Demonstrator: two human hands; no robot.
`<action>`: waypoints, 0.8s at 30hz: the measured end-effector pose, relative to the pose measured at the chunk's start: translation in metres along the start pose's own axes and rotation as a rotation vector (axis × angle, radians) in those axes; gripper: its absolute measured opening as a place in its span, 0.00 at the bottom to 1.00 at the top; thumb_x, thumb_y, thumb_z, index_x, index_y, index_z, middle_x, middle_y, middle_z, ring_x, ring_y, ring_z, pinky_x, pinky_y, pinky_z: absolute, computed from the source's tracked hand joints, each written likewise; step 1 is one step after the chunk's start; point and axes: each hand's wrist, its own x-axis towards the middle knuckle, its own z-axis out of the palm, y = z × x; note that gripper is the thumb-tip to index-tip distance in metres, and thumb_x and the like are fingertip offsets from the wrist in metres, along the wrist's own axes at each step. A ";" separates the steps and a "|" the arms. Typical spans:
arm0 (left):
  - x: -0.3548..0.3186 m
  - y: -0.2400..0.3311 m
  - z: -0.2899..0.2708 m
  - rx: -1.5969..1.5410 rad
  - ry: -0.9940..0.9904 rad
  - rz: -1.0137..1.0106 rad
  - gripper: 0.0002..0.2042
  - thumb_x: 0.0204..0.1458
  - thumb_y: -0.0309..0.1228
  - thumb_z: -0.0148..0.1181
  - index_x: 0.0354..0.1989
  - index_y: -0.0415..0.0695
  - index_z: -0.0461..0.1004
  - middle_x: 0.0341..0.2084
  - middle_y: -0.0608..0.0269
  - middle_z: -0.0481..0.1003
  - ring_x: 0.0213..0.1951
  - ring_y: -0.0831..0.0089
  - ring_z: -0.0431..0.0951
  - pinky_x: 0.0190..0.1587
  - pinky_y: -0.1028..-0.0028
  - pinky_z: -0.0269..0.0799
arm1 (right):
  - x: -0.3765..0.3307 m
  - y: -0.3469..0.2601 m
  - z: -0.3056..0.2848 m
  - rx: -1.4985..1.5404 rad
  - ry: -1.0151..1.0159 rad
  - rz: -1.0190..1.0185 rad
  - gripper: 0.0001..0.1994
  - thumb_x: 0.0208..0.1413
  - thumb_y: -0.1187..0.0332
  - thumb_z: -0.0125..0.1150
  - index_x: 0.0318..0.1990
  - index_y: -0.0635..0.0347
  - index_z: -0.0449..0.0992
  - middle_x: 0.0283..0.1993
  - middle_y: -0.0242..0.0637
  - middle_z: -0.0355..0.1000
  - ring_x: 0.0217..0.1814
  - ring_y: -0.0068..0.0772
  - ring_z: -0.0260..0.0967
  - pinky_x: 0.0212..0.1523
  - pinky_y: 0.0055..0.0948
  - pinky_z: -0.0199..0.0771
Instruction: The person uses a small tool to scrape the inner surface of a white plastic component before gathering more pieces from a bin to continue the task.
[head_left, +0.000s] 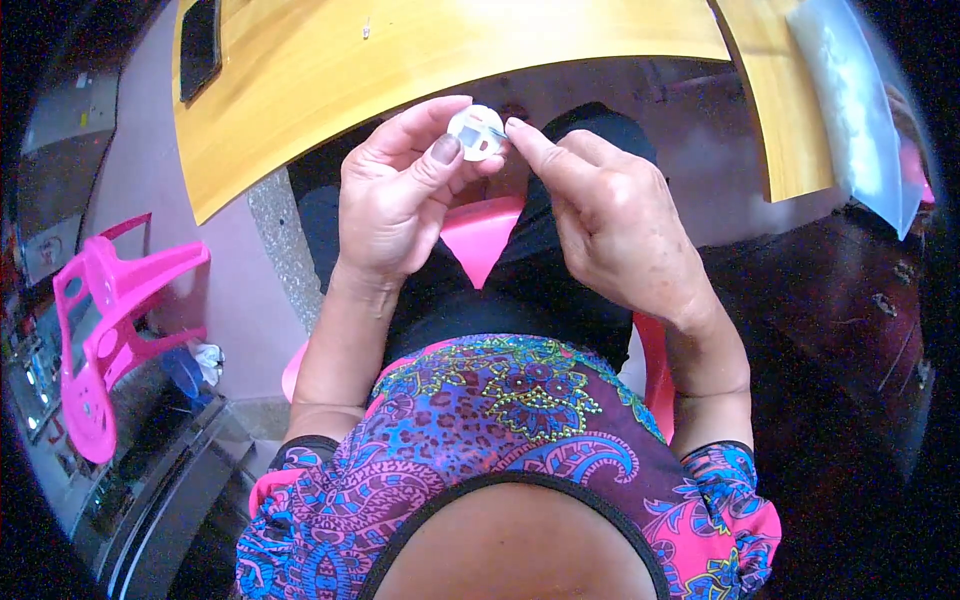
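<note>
Over my lap, near the table's front edge, my left hand (395,195) pinches a small round white plastic piece (476,120) between thumb and fingers. Its face is turned up and shows cut-outs and a small reddish spot. My right hand (625,215) meets the right rim of this piece with the tip of its index finger; the other fingers are curled under. A thin greyish sliver shows at that fingertip, too small to name. The right thumb is hidden behind the hand.
A yellow wooden table (460,35) curves ahead, with a dark flat rectangular object (200,45) and a tiny metallic piece (366,30) on it. A clear bag (855,110) of whitish contents hangs over the right edge. A pink plastic chair (115,320) lies at left.
</note>
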 end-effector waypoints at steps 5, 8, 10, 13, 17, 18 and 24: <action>-0.001 0.000 0.002 -0.033 0.025 -0.029 0.14 0.54 0.22 0.53 0.50 0.33 0.69 0.41 0.48 0.75 0.38 0.63 0.78 0.44 0.67 0.77 | 0.000 0.000 0.000 0.000 -0.007 0.000 0.22 0.47 0.83 0.51 0.53 0.62 0.69 0.27 0.45 0.64 0.28 0.47 0.66 0.30 0.38 0.67; -0.001 0.000 0.002 -0.025 0.020 -0.027 0.14 0.54 0.21 0.54 0.49 0.33 0.69 0.40 0.48 0.75 0.39 0.63 0.78 0.44 0.67 0.77 | 0.000 0.001 -0.001 0.001 -0.014 -0.002 0.22 0.47 0.83 0.51 0.54 0.61 0.69 0.27 0.45 0.64 0.28 0.47 0.66 0.30 0.38 0.67; -0.001 -0.001 0.003 -0.014 0.021 -0.017 0.14 0.54 0.21 0.54 0.49 0.32 0.69 0.41 0.48 0.75 0.39 0.63 0.78 0.44 0.67 0.77 | 0.000 0.001 -0.001 0.004 -0.016 -0.005 0.22 0.47 0.83 0.51 0.54 0.61 0.68 0.27 0.45 0.64 0.28 0.47 0.67 0.30 0.38 0.67; -0.001 -0.001 0.002 0.040 0.012 0.011 0.14 0.53 0.21 0.54 0.49 0.32 0.69 0.41 0.48 0.75 0.39 0.64 0.78 0.45 0.67 0.77 | 0.000 0.001 0.000 0.004 -0.015 -0.012 0.23 0.47 0.83 0.51 0.54 0.61 0.68 0.27 0.45 0.64 0.28 0.47 0.67 0.29 0.39 0.67; -0.003 -0.004 -0.001 0.144 -0.022 0.057 0.15 0.52 0.20 0.56 0.48 0.31 0.69 0.41 0.48 0.75 0.39 0.65 0.78 0.45 0.68 0.77 | -0.001 0.000 0.002 -0.030 -0.034 -0.020 0.25 0.44 0.84 0.51 0.55 0.61 0.68 0.28 0.46 0.65 0.28 0.50 0.68 0.29 0.41 0.68; -0.003 -0.004 -0.001 0.144 -0.023 0.056 0.15 0.52 0.20 0.56 0.48 0.31 0.69 0.41 0.48 0.75 0.39 0.65 0.78 0.45 0.68 0.77 | -0.001 0.000 0.002 -0.058 -0.041 -0.018 0.26 0.43 0.84 0.51 0.55 0.61 0.67 0.28 0.46 0.66 0.28 0.50 0.68 0.29 0.41 0.69; -0.005 -0.006 -0.002 0.280 -0.054 0.111 0.13 0.51 0.19 0.57 0.45 0.31 0.72 0.41 0.49 0.76 0.38 0.68 0.78 0.45 0.72 0.76 | -0.001 -0.003 -0.005 -0.159 -0.156 -0.019 0.25 0.42 0.82 0.52 0.53 0.64 0.68 0.28 0.48 0.67 0.29 0.52 0.69 0.28 0.42 0.69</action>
